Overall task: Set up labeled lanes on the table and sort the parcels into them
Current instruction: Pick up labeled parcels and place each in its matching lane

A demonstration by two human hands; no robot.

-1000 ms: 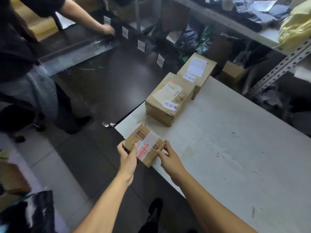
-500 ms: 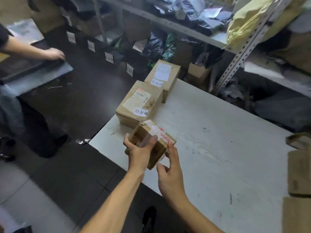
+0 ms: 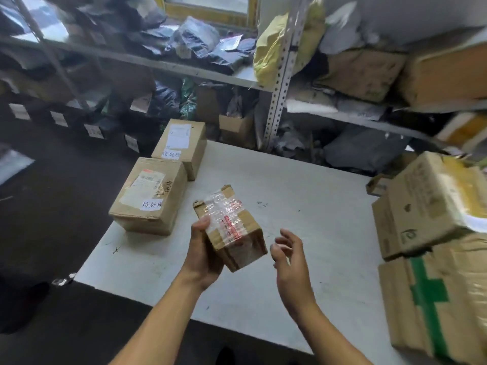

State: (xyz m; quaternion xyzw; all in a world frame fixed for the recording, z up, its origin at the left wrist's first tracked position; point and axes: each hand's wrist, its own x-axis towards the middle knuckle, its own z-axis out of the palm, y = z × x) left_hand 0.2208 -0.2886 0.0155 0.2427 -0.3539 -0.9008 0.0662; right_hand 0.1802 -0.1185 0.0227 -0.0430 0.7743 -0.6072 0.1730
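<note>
A small taped parcel (image 3: 230,227) is gripped in the left hand (image 3: 203,248) above the table (image 3: 303,206); the right hand (image 3: 290,256) is held just beside it, fingers loose. Sorting appears underway: a lane must be chosen, perhaps by the 2 labelled boxes (image 3: 150,193) far left.

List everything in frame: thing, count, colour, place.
Small taped cardboard parcel: 1, brown with clear and red tape, held above the table.
Labelled cardboard boxes: 2, brown, table's far left edge.
White table: 1, centre.
Stacked cardboard cartons: several, brown, one with green tape, right.
Metal shelving: grey, behind, filled with bags and boxes.
Left hand: grips the parcel.
Right hand: open, apart from the parcel.
</note>
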